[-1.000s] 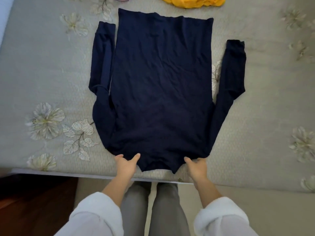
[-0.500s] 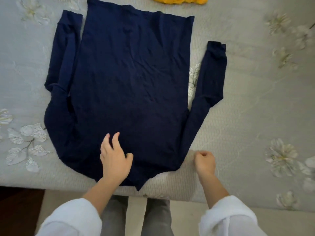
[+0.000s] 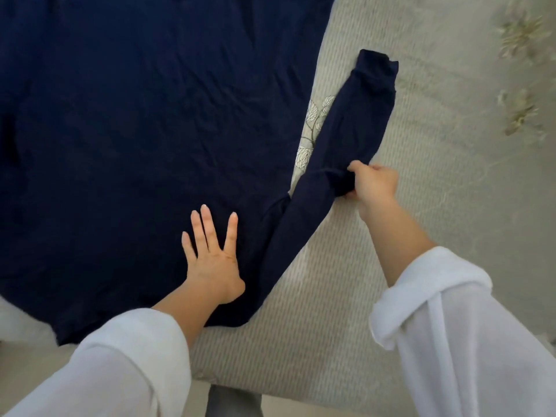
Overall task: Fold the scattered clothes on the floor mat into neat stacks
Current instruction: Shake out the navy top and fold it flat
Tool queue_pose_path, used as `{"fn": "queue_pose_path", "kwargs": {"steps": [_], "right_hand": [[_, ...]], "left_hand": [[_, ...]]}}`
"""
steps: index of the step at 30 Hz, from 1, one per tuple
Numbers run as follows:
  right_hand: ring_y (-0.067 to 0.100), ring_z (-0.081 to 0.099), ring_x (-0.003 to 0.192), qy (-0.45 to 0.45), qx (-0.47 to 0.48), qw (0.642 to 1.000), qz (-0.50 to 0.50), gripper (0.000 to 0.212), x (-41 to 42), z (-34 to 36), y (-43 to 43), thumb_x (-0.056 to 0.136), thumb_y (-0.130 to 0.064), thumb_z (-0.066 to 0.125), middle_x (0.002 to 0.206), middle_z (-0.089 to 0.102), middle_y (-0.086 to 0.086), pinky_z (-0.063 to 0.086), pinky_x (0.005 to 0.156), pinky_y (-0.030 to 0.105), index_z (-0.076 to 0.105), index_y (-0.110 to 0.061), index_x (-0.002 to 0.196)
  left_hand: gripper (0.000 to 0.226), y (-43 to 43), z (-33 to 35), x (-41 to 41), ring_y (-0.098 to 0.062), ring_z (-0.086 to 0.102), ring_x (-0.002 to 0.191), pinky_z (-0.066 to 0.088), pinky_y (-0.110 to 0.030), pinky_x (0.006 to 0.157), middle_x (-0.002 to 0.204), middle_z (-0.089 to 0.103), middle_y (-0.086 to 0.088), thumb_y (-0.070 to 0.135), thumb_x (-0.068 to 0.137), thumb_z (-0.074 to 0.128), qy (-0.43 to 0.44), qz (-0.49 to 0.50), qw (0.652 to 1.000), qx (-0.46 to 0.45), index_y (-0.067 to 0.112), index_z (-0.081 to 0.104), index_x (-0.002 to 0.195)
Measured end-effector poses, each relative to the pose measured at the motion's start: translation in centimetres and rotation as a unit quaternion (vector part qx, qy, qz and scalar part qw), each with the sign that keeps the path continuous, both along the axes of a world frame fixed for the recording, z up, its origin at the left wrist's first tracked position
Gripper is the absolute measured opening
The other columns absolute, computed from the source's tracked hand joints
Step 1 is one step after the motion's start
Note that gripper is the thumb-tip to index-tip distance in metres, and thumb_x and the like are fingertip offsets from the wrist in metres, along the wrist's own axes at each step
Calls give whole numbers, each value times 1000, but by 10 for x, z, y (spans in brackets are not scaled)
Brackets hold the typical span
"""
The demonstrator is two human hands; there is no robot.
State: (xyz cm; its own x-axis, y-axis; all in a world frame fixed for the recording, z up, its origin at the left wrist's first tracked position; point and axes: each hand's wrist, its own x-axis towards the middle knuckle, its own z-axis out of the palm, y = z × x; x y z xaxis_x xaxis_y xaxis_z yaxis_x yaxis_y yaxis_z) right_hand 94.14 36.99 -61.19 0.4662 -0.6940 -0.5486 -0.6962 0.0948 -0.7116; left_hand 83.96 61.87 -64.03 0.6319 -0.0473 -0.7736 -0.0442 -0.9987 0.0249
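The sweater (image 3: 135, 130) is dark navy cloth, thin and soft, matt all over, with fine creases across its body. The sweater sleeve (image 3: 346, 136) is the same dull fabric, bunched into soft folds at one spot. The mat (image 3: 436, 212) beneath is pale grey woven cloth with a ribbed, slightly rough surface. The flowers (image 3: 523, 34) on it are paler, and whether they are stitched or printed cannot be told. The white shirt sleeves (image 3: 451, 326) look thick, soft and matt. The trousers (image 3: 234, 401) are plain grey matt cloth.
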Motion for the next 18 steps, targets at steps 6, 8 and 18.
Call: {"fn": "queue_pose_path", "kwargs": {"steps": [6,8,18], "right_hand": [[1,31,49,-197,-188,940,-204,22,-50,44,-38,70,-19,56,56,38,-8,29,51,24,39,-20,57],[1,30,52,-193,-208,943,-176,25,-87,48,-45,74,-18,55,59,35,-8,28,51,24,35,-20,58],[8,44,49,-19,107,955,-275,12,-90,31,-77,81,-7,59,65,47,1,36,46,22,51,-12,74]], "left_hand": [[117,-4,11,6,-41,-62,104,-21,-58,105,117,-64,-27,28,79,49,43,2,999,20,21,-63,109],[116,-6,15,8,-41,-62,103,-20,-58,105,116,-64,-27,28,80,49,56,1,998,29,20,-64,107],[115,-11,22,12,-44,-58,106,-15,-58,109,114,-64,-29,32,82,47,92,-9,994,58,17,-64,106]]}}
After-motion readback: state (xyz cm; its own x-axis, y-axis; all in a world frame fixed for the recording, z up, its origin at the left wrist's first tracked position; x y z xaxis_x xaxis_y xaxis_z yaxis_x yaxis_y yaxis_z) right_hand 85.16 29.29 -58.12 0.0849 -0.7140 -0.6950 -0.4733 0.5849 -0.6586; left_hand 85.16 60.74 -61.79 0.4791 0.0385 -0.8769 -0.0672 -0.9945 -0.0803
